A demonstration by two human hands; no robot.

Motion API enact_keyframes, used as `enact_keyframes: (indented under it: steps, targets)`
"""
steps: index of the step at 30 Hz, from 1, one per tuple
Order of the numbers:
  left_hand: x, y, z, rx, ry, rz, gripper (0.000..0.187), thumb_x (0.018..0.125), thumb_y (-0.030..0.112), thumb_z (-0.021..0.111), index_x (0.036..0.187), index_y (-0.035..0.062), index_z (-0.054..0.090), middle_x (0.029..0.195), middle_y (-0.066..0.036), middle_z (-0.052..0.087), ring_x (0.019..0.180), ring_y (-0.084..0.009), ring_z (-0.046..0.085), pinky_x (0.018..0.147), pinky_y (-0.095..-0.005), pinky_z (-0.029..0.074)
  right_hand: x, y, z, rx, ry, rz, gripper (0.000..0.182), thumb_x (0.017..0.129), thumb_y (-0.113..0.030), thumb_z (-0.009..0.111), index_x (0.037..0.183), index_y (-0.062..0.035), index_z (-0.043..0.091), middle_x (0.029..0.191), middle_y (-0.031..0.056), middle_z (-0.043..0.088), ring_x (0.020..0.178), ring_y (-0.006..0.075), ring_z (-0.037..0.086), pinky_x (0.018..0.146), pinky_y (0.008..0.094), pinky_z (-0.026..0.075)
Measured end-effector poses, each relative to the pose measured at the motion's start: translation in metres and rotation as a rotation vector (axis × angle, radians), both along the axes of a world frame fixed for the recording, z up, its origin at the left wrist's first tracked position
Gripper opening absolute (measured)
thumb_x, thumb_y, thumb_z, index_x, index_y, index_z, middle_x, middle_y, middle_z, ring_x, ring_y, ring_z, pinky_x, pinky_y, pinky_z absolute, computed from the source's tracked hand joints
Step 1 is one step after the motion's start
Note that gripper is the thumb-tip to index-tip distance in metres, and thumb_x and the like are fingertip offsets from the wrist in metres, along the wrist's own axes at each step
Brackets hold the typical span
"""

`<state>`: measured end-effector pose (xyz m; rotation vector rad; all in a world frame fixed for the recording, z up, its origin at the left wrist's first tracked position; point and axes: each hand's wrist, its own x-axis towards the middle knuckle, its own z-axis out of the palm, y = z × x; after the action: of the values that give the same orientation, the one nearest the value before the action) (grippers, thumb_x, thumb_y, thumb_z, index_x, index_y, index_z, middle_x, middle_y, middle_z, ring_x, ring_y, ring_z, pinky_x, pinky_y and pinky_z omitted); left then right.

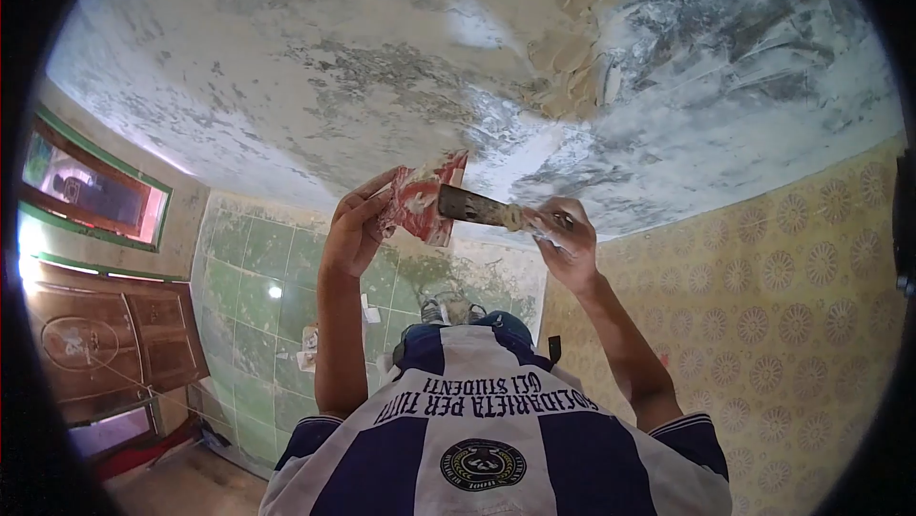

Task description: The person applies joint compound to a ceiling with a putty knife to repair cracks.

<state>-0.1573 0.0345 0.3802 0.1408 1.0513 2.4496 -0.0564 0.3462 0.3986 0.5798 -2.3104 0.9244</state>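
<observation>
My left hand grips a red plastic putty spreader smeared with whitish filler. In my right hand is a putty knife, its dark blade pointing left and lying against or just over the face of the spreader. Filler also coats the knife's handle end and my right fingers. Both tools are held in front of my chest, below the patchy wall, which carries grey stains, white patches and a beige filler smear.
Green floor tiles lie below, with small pale items on them near my feet. At left are a wooden door and a green-framed window. A yellow patterned wall rises at right.
</observation>
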Motion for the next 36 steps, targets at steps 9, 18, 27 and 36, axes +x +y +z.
enact_keyframes:
  steps: [9, 18, 27, 36]
  targets:
    - [-0.004, -0.021, -0.005, -0.086, 0.079, 0.199, 0.045, 0.096, 0.007, 0.058, 0.137, -0.0053, 0.045, 0.105, -0.013, 0.070, 0.086, -0.0194, 0.071, 0.068, -0.0324, 0.062, 0.009, 0.013, 0.000, -0.154, -0.096, -0.176, 0.046, 0.077, 0.007, 0.072, 0.121, -0.0030, 0.066, 0.099, 0.0095, 0.060, 0.087, 0.0191, 0.059, 0.076, 0.0272, 0.047]
    - [0.013, 0.000, 0.008, -0.292, 0.144, 0.383, 0.046, 0.094, 0.010, 0.062, 0.134, -0.0049, 0.044, 0.111, -0.019, 0.067, 0.094, -0.0259, 0.071, 0.078, -0.0389, 0.063, 0.032, -0.023, 0.002, -0.837, -0.757, -0.162, 0.032, 0.098, -0.017, 0.061, 0.123, 0.0039, 0.060, 0.080, 0.0034, 0.063, 0.052, 0.0011, 0.042, 0.044, 0.0193, 0.032]
    - [0.032, 0.024, 0.010, -0.322, 0.194, 0.352, 0.035, 0.095, 0.004, 0.059, 0.128, -0.0012, 0.048, 0.109, -0.015, 0.067, 0.096, -0.0212, 0.069, 0.080, -0.0366, 0.062, 0.029, -0.043, -0.003, -0.757, -0.739, -0.190, 0.034, 0.093, -0.017, 0.067, 0.121, 0.0021, 0.064, 0.080, 0.0023, 0.067, 0.059, 0.0030, 0.049, 0.052, 0.0215, 0.041]
    - [0.030, 0.023, -0.004, -0.455, 0.450, 0.378, 0.027, 0.096, 0.000, 0.056, 0.122, -0.0052, 0.052, 0.112, -0.018, 0.067, 0.100, -0.0210, 0.067, 0.087, -0.0339, 0.057, 0.021, -0.055, 0.008, -0.767, -0.753, -0.158, 0.035, 0.096, -0.017, 0.063, 0.125, 0.0044, 0.061, 0.078, 0.0019, 0.064, 0.055, 0.0016, 0.042, 0.047, 0.0201, 0.034]
